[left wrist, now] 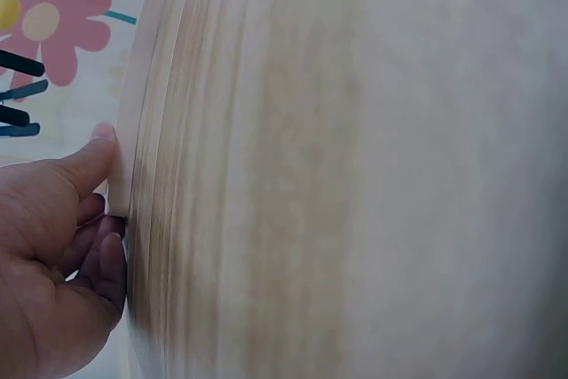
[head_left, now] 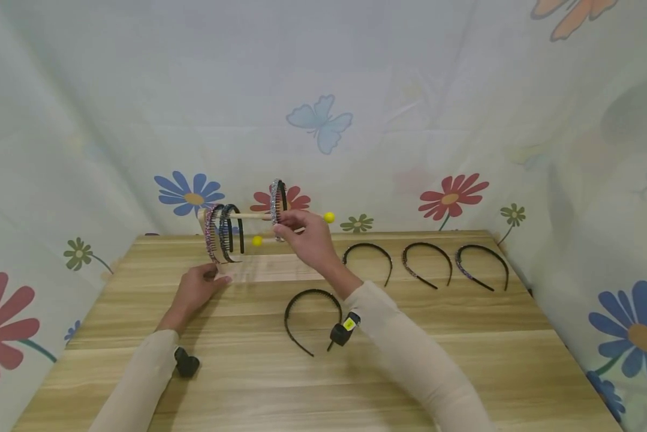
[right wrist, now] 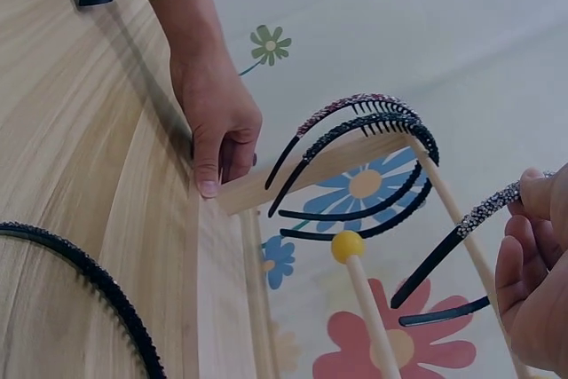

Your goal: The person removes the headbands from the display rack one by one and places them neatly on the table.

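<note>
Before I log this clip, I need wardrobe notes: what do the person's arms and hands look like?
The left sleeve and right sleeve are long, plain and cream-coloured. By the cuffs sit a small black left wrist device and a black right wrist device, the latter bearing a yellow label. The left hand and right hand wear no gloves.

A wooden table (head_left: pixel 237 384) carries a stand (head_left: pixel 285 270) and four headbands (head_left: pixel 312 291).
</note>
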{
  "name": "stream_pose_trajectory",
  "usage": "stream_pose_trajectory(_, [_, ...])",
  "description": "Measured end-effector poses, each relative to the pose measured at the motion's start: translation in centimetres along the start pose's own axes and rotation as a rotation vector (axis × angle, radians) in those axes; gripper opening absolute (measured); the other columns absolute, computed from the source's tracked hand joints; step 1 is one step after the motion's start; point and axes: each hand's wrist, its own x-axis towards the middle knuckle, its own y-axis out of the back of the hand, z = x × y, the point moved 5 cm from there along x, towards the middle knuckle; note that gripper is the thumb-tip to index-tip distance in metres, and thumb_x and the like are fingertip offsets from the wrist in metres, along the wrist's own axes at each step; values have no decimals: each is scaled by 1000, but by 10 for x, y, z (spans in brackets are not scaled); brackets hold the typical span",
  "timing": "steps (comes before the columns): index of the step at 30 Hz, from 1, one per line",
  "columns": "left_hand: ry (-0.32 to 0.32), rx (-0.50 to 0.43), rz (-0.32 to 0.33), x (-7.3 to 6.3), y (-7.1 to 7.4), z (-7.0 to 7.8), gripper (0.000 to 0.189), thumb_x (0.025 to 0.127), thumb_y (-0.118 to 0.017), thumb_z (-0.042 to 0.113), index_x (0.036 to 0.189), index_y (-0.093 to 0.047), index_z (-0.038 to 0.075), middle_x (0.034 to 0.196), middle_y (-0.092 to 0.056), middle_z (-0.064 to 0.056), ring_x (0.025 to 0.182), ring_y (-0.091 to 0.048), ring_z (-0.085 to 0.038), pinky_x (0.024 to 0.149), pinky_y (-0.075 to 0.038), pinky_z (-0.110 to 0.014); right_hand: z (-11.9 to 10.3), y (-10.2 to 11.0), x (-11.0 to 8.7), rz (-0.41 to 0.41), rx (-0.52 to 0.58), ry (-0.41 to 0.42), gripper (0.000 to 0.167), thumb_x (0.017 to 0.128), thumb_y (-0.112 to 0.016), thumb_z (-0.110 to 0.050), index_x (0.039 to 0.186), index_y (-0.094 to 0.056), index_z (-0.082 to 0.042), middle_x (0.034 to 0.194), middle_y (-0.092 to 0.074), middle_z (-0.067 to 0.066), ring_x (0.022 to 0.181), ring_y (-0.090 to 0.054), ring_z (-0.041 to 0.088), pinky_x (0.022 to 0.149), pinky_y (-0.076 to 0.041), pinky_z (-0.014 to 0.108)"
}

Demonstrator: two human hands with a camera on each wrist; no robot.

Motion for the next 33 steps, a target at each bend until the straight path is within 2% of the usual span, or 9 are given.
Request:
stream_pose_trajectory(7, [-16, -26, -8, 1, -1, 3, 49, 96, -74, 28, 128, -64, -8, 128, -66, -29, 122, -61, -44, 102, -49, -59, -5, 13, -1, 23, 38, 45, 22, 96, -74, -16, 113, -74, -3, 98, -75, 10, 88, -70, 20, 79, -61, 36])
stream_pose_trajectory(14, [4, -35, -18, 0, 0, 5, 53, 96, -74, 29, 131, -62, -9, 131, -64, -30, 124, -59, -46, 103, -47, -61, -8, 26, -1, 39, 30, 25, 17, 96, -74, -17, 108, -75, -5, 98, -77, 8, 85, -70, 19, 67, -56, 27])
stream_pose_trajectory(22, [9, -26, -24, 2, 0, 1, 55, 97, -73, 30, 132, -61, -10, 132, -63, -31, 126, -58, -47, 105, -46, -61, -2, 44, -2, 76, 39, -9, 23, 96, -74, -16, 114, -74, -2, 102, -75, 11, 91, -69, 21, 80, -60, 38])
stream_pose_trajectory(33, [24, -17, -33, 2, -1, 0, 59, 96, -73, 32, 134, -59, -11, 135, -59, -32, 129, -55, -49, 107, -44, -62, -2, 66, -8, 94, 1, -51, 24, 97, -73, -19, 117, -73, -5, 105, -75, 10, 97, -68, 21, 83, -59, 36])
